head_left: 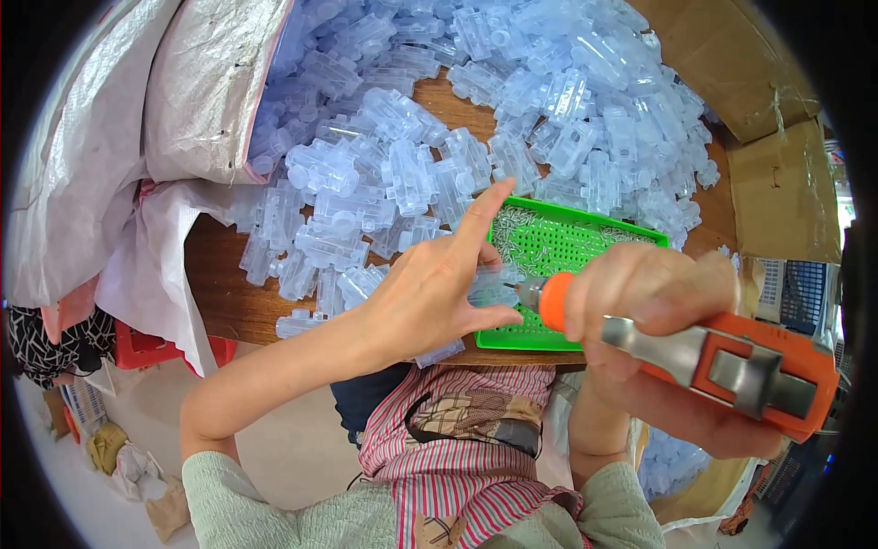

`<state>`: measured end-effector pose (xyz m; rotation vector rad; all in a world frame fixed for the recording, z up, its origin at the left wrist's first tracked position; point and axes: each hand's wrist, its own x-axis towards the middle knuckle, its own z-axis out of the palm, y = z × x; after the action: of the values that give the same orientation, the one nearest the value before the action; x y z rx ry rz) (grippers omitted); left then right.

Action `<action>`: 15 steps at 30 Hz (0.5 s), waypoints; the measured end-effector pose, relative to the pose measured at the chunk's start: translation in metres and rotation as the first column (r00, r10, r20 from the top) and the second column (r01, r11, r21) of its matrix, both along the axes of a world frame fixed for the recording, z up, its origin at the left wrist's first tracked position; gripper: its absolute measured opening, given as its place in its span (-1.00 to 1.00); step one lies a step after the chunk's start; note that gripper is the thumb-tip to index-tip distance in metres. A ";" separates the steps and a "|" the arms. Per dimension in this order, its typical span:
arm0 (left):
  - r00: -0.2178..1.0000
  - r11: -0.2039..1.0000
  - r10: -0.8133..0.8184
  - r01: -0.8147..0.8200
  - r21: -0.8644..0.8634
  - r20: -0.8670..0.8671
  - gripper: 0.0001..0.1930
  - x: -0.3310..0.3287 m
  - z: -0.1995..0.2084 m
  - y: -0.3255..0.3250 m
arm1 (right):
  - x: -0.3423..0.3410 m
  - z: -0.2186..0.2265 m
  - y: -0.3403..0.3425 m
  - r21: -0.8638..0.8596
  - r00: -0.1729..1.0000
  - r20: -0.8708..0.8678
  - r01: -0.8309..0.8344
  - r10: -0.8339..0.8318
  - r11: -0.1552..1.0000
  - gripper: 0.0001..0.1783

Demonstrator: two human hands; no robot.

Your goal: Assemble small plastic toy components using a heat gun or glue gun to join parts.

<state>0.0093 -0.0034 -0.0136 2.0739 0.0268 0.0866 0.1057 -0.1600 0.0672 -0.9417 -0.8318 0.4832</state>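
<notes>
My left hand grips a clear plastic part between its thumb and curled fingers, while the index finger stretches away over the tray's left edge. Wrapped in my right hand is an orange electric screwdriver, its bit pointing left at the clear part. Whether the tip touches the part I cannot tell. Beneath both hands lies a bright green perforated tray at the table's near edge. Small silvery screws are scattered in it, mostly toward its far side.
A large heap of similar clear plastic parts covers much of the brown wooden table. White woven sacking hangs at the left. Cardboard stands at the right. Below on the left sits a red container.
</notes>
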 end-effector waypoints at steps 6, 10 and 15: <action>1.000 0.999 -0.017 0.017 -0.029 -0.004 0.17 0.003 0.002 -0.001 | -0.010 -0.010 0.011 -0.050 1.000 -0.021 0.016 -0.017 0.999 -0.05; 1.000 0.999 -0.004 0.004 -0.032 -0.003 0.16 0.003 0.004 -0.001 | -0.009 -0.019 0.001 -0.084 0.999 -0.040 0.017 -0.021 0.996 -0.02; 1.000 0.999 0.019 -0.018 -0.043 0.020 0.00 0.004 0.005 0.002 | -0.014 -0.027 0.018 -0.115 0.999 -0.048 0.013 -0.019 0.993 0.00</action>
<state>0.0135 -0.0015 -0.0082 2.0302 0.0346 0.1180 0.0922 -0.1423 0.0402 -1.0373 -0.7580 0.5428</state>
